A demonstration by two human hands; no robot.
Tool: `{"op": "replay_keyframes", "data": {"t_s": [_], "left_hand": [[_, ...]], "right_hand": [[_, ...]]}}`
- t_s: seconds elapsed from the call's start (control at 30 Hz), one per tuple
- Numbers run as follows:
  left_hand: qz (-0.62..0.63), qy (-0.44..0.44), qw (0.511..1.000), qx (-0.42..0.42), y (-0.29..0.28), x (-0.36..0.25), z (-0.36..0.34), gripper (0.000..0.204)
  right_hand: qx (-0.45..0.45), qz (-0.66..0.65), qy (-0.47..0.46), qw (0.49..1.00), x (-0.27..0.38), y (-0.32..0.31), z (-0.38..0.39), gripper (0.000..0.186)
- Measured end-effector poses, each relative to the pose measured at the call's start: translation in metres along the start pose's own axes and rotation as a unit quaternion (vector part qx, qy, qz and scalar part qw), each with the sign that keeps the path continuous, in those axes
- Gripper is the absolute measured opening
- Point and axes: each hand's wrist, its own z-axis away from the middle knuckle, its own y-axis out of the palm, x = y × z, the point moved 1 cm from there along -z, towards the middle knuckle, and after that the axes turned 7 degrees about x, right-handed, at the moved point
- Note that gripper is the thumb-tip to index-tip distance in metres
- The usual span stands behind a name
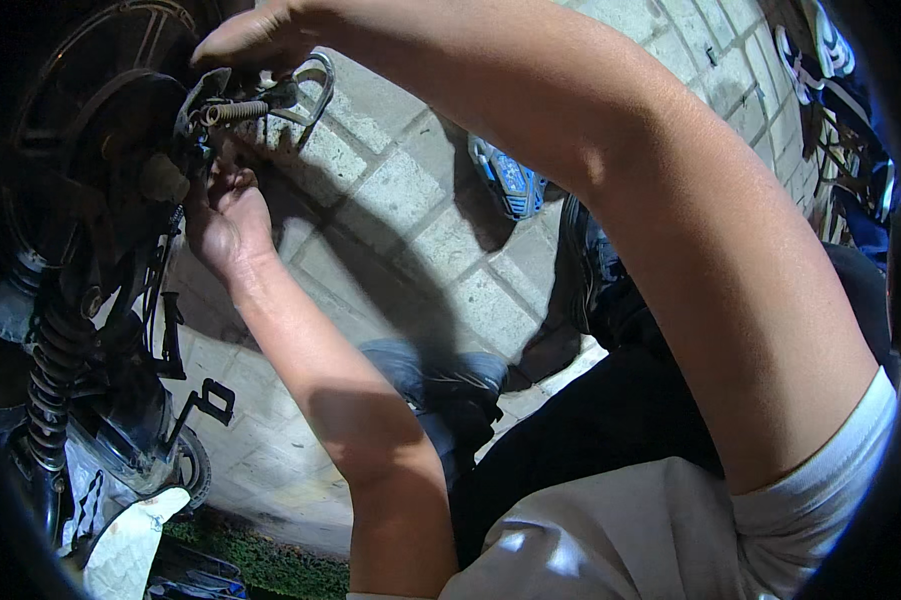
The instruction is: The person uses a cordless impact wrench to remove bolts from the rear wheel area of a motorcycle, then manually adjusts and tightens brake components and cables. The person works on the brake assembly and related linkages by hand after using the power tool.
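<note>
Gritty rectangular pavers [398, 190]; hands [234, 218] near coiled spring [236, 112].

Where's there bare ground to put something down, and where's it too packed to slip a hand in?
Bare paving shows between the curved metal bar and the blue object, and another patch between the left forearm and the black pedal. It's crowded beside the wheel, where the left hand and right hand are close to the coil spring.

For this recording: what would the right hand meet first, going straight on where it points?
The right hand would probably meet the dark wheel to its left, though depth is unclear.
</note>
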Motion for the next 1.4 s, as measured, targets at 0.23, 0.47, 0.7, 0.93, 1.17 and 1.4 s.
{"op": "replay_keyframes", "data": {"t_s": [0.23,0.47,0.7,0.93,1.17,1.4], "left_hand": [[-0.028,0.009,0.999,-0.026,-0.001,0.0,0.001,0.024],[-0.027,0.006,0.999,-0.044,0.006,0.0,0.006,0.023],[-0.038,0.01,0.999,-0.034,0.004,-0.001,0.001,0.025],[-0.026,0.018,0.998,-0.057,-0.003,-0.001,-0.001,0.024],[-0.02,0.024,0.999,-0.044,0.002,0.0,0.001,0.022],[-0.027,0.013,0.998,-0.061,0.004,0.0,0.003,0.02]], "right_hand": [[0.01,-0.008,-0.005,1.0,-0.004,-0.005,-0.002,0.038],[0.017,-0.014,-0.01,1.0,-0.004,-0.008,-0.003,0.039],[0.029,-0.02,-0.013,0.999,-0.004,-0.01,-0.006,0.04],[0.039,-0.023,-0.014,0.999,-0.004,-0.011,-0.008,0.041],[0.047,-0.028,-0.01,0.998,-0.006,-0.014,-0.014,0.042],[0.153,-0.02,0.064,0.986,0.008,-0.011,0.005,0.043]]}}
